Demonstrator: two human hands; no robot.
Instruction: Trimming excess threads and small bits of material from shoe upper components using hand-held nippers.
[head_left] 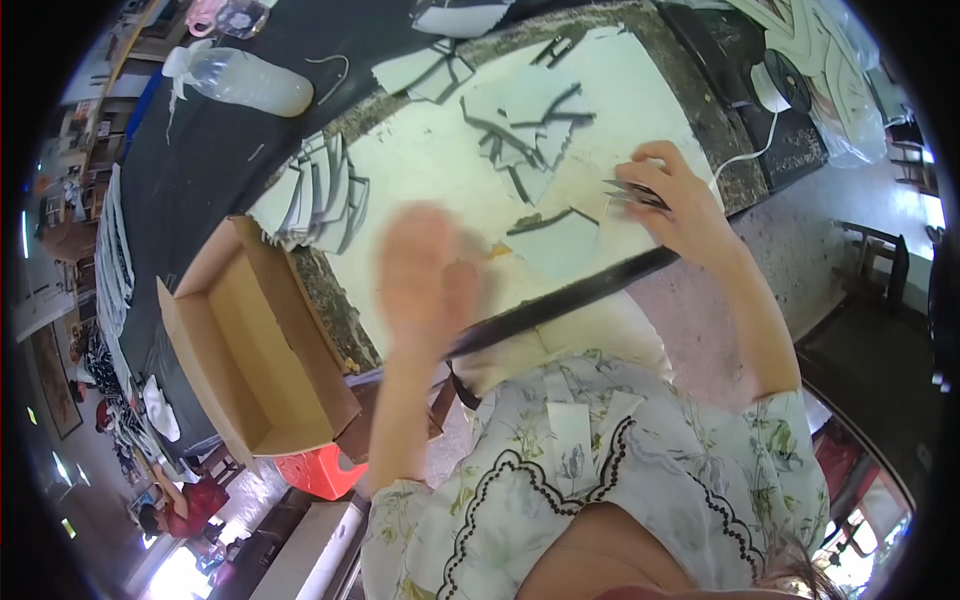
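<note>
My right hand (688,205) is closed around small thread snips (642,196), whose points face left over the white work board (400,150). My left hand (420,265) is over the board's near left part, smeared by motion, so its fingers and anything in them cannot be made out. Between my hands a pale cut piece (558,243) with a dark edge lies flat near the board's front edge. Farther back lies a loose cluster of similar pale pieces (530,110) with dark strips along their edges.
Overlapping pale pieces (325,195) are stacked at the board's left. An open cardboard box (250,350) stands left of my left arm. A cloudy plastic bottle (245,82) lies at the back left. A black machine part with a white cord (755,152) stands at right.
</note>
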